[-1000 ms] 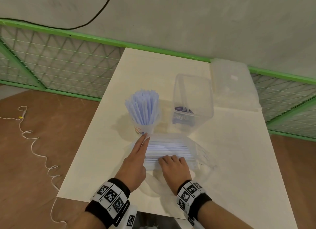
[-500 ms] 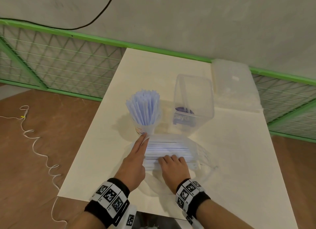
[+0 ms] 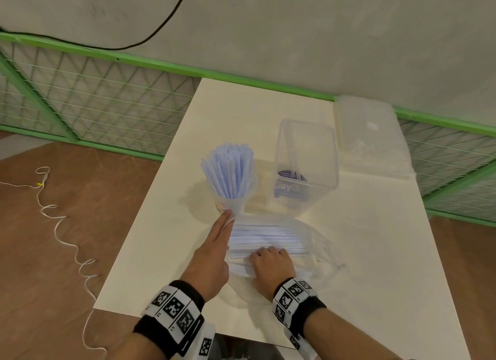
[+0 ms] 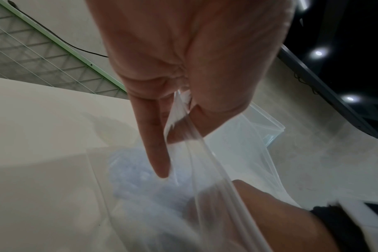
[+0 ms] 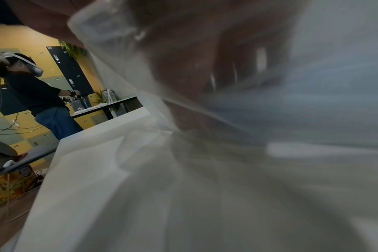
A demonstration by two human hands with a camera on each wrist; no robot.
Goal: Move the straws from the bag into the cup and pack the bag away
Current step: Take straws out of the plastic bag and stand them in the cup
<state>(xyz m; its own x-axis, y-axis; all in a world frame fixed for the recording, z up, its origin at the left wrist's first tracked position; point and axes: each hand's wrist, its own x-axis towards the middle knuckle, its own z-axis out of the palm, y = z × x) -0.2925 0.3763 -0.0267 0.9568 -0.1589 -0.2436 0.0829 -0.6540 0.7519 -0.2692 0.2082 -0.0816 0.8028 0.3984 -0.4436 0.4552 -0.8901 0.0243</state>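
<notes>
A paper cup [image 3: 225,204] full of pale blue straws [image 3: 228,171] stands mid-table. Just in front of it a clear plastic bag [image 3: 311,236] lies flat, with more straws [image 3: 265,236] inside. My left hand [image 3: 214,248] lies along the bag's left, open end, where thumb and fingers [image 4: 155,153] pinch the film [image 4: 183,129]. My right hand [image 3: 271,261] is inside the bag's mouth, its fingers curled over the near straws. In the right wrist view that hand [image 5: 194,76] shows only blurred through plastic, with blue straws [image 5: 313,102] beside it.
A tall clear container [image 3: 306,169] with a blue label stands right of the cup, its lid [image 3: 370,136] behind it at the table's back right. A green mesh fence [image 3: 94,102] runs along the far edge. A white cord [image 3: 67,241] lies on the floor left.
</notes>
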